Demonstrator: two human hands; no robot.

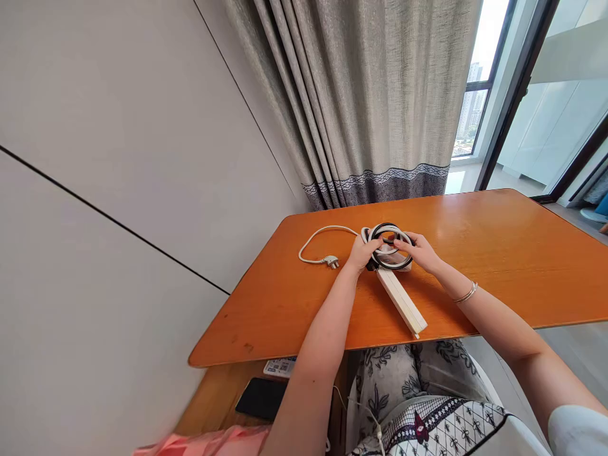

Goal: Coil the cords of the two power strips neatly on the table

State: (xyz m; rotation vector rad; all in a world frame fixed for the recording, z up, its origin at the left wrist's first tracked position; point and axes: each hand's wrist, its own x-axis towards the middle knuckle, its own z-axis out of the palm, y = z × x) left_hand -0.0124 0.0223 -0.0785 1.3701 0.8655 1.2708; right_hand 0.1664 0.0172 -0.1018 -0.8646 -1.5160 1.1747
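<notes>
Both hands hold a coiled bundle of white and black cable point(388, 226) above the table. My left hand point(363, 252) is closed round the left side of the coil, thumb on top. On the other side, my right hand point(420, 251) grips the coil between thumb and fingers. Below the coil, a long white power strip point(403, 300) lies on the table and points toward me. A loose length of white cord curves left from the bundle and ends in a plug point(330, 261). Something clear, like plastic, shows behind the coil; its kind is unclear.
The orange-brown wooden table point(266, 304) has a wall point(118, 221) along its left. A grey curtain point(394, 95) hangs behind it. Under the near edge, a lower wooden surface carries a dark phone-like slab point(261, 398) and pink cloth point(209, 441).
</notes>
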